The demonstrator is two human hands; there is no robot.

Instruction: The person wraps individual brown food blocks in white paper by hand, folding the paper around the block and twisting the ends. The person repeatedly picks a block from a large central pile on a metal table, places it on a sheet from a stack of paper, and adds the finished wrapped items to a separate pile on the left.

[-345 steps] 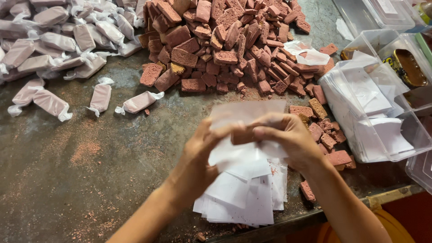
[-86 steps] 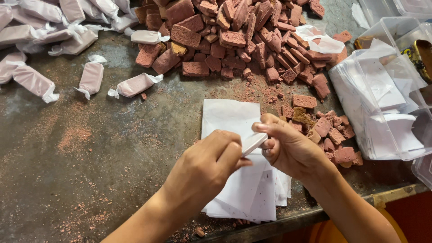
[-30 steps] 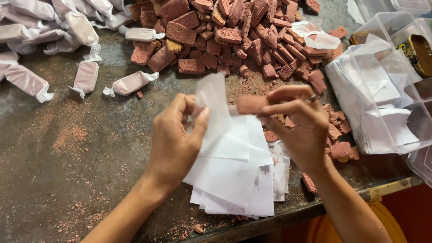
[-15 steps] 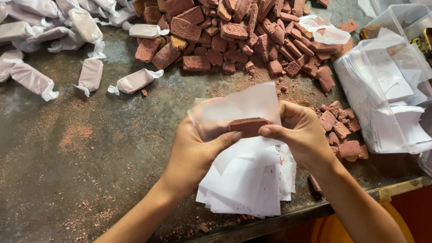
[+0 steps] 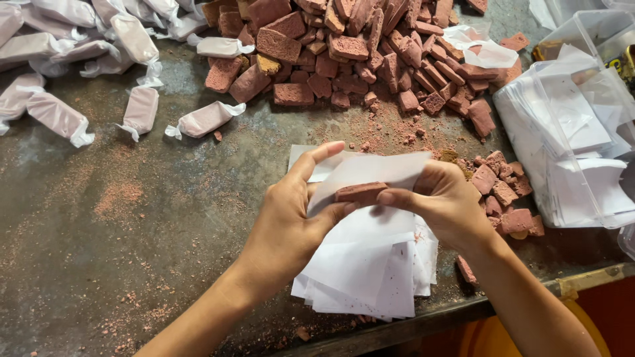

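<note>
Both hands, left hand (image 5: 288, 221) and right hand (image 5: 443, 205), pinch one crumbly reddish-brown rectangular block (image 5: 360, 193) inside a thin translucent white paper sheet (image 5: 377, 170). Under the grip lies a stack of white paper squares (image 5: 370, 271); beyond it, a heap of rough reddish-brown blocks (image 5: 357, 53).

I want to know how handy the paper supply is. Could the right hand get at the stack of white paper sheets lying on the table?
Probably yes: the stack of white paper sheets lies directly under the right hand, nothing between, though its fingers hold a reddish-brown block.
</note>
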